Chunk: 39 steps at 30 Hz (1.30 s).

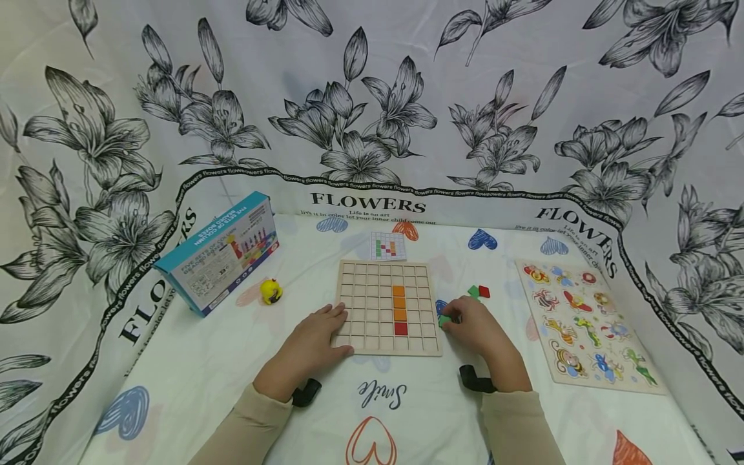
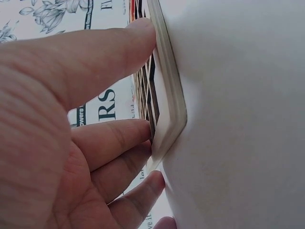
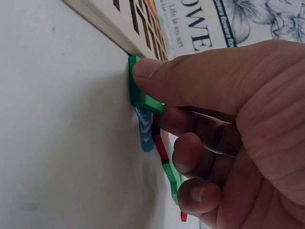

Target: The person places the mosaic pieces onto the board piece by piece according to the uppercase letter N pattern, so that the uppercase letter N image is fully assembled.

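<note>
A wooden grid board (image 1: pixel 360 347) lies before me, with three orange tiles (image 1: pixel 399 302) and one red tile (image 1: pixel 401 329) standing in a single column. My left hand (image 1: pixel 310 339) rests at the board's near left corner, its thumb on the front edge and fingers on the left side, as the left wrist view also shows. Just off the board's right edge, my right hand (image 1: pixel 476 326) pinches a green tile (image 3: pixel 138 93) between thumb and index finger. Beyond that hand lie a loose green tile (image 1: pixel 473 292) and a loose red tile (image 1: pixel 484 292).
Behind the board lies a small printed pattern card (image 1: pixel 387 246) with coloured squares. A blue-topped box (image 1: pixel 221 252) and a small yellow toy (image 1: pixel 270 292) stand to the left. On the right is a wooden insect picture board (image 1: pixel 589 326). Floral cloth (image 1: pixel 372 155) hangs behind.
</note>
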Each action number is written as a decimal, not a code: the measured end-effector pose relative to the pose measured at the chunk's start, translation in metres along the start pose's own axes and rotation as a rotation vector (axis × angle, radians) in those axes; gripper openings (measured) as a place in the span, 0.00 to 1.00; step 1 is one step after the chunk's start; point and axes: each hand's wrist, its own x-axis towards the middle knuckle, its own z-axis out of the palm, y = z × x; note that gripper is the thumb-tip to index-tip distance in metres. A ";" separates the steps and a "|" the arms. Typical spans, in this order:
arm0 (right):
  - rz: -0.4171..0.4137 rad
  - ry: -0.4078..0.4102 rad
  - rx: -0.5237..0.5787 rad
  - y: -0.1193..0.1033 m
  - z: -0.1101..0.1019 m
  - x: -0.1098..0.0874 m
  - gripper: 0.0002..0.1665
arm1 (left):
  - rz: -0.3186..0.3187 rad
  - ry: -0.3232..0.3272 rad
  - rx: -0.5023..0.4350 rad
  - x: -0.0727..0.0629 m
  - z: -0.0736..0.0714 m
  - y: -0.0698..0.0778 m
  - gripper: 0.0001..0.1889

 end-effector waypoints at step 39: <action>-0.212 -0.046 0.046 -0.089 0.051 0.036 0.03 | 0.001 0.002 -0.020 0.000 -0.002 0.000 0.41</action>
